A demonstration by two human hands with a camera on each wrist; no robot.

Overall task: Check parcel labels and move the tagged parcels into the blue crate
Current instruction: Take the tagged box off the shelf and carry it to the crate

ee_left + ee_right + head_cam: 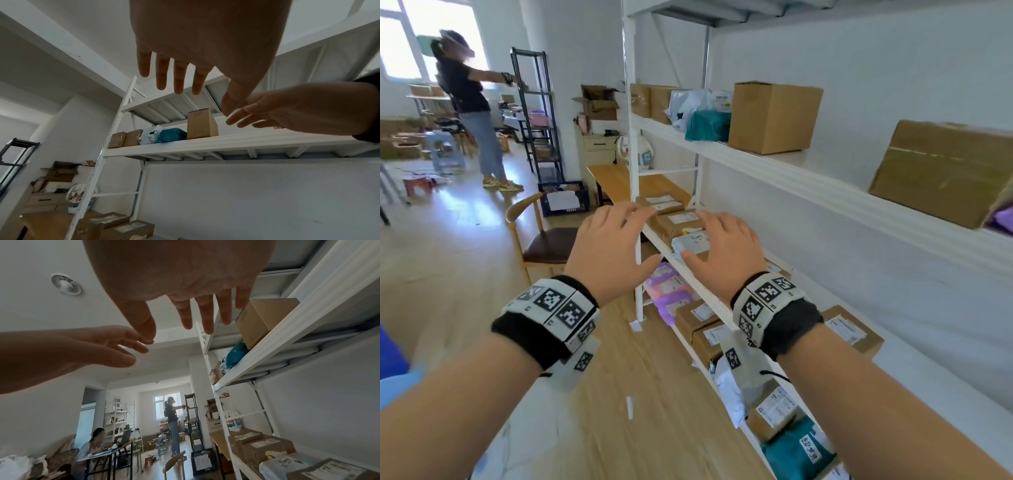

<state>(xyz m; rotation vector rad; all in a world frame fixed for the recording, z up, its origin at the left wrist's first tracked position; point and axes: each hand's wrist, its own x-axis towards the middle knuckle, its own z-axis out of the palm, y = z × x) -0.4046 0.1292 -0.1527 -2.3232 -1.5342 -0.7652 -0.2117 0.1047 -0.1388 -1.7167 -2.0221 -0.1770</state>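
Both my hands hover palm down, fingers spread, over the middle shelf (661,247) of a white rack. My left hand (616,241) is at the rack's front post and holds nothing. My right hand (722,245) hangs just above a pale blue bag parcel (690,239), which lies beside brown labelled boxes (681,219); whether it touches the bag I cannot tell. The wrist views show straight fingers on the left hand (180,76) and right hand (197,316). A dark blue crate (565,202) with papers in it stands on the floor beyond a chair.
The upper shelf carries brown boxes (774,116) and a teal bag (707,125). The shelf below holds purple bags (667,287), boxes (698,318) and a teal parcel (794,452). A wooden chair (541,240) and table (616,181) stand left. A person (472,102) works at a black rack (537,113).
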